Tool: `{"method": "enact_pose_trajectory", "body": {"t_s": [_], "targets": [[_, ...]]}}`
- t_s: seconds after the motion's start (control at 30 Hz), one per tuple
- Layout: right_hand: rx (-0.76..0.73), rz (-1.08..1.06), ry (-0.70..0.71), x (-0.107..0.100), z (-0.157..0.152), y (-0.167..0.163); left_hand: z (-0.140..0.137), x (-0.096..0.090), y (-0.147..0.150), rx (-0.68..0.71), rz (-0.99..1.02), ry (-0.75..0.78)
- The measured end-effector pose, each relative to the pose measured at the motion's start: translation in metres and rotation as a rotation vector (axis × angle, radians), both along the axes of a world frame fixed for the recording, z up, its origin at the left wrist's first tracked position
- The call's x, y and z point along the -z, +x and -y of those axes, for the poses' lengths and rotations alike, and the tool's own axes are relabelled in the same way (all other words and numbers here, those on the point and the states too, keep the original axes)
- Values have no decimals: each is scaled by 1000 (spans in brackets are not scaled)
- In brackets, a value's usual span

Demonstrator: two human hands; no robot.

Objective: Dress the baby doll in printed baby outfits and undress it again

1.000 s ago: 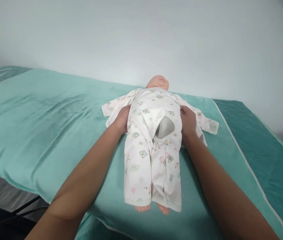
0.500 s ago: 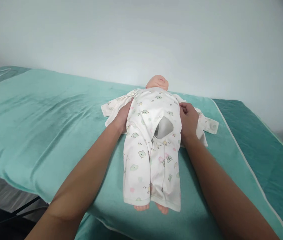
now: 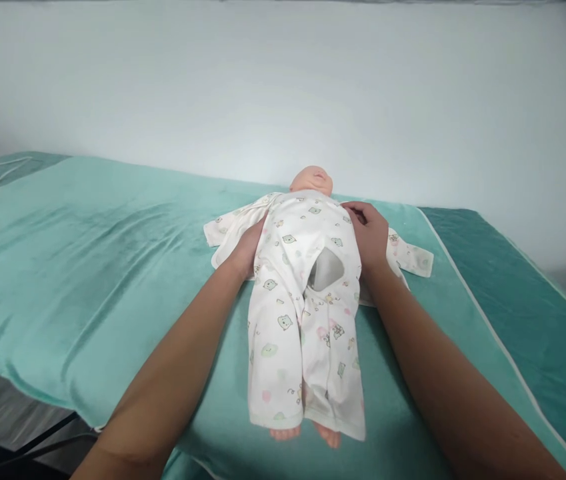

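A baby doll (image 3: 311, 179) lies on its back, head toward the wall, feet toward me. It wears white printed baby pants (image 3: 277, 340) pulled high over the torso, with an open crotch showing a smooth grey patch. A matching baby shirt (image 3: 415, 258) spreads out beneath, sleeves to both sides. My left hand (image 3: 251, 245) lies along the doll's left-of-picture side, its fingers hidden behind the pants. At the opposite side, my right hand (image 3: 371, 233) has curled fingers closed at the upper edge of the pants.
A light green cloth (image 3: 87, 267) covers the table under the doll. Darker green cloth (image 3: 527, 267) shows at the right. A white wall (image 3: 263, 87) rises behind. Grey floor and a dark object with a thin black bar appear at lower left.
My right hand has moved up along the doll's side toward the top of the pants. My left hand stays at the other side. The whole view has shifted slightly.
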State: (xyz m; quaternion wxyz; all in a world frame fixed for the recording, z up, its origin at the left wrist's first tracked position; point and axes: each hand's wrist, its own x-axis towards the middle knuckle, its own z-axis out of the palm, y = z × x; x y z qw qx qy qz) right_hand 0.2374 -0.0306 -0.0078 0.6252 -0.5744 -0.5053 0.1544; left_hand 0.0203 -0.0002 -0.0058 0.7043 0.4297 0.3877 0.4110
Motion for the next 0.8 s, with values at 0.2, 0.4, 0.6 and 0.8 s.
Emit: {"method": "enact_pose_trajectory", "body": {"t_s": [0.2,0.4,0.6,0.8], "targets": [[-202,74,-161,-28,-28,6,-3,2,-2,22,-49,-12],[-361,286,-246,-46,-31,7,-5,4,-3,-7,-69,-9],[-444,259,-275,-43,-34,7,-8,10,-4,1,-51,-2],[-373,299,-243,-46,-46,-3,-7,7,-3,-3,-88,65]]}}
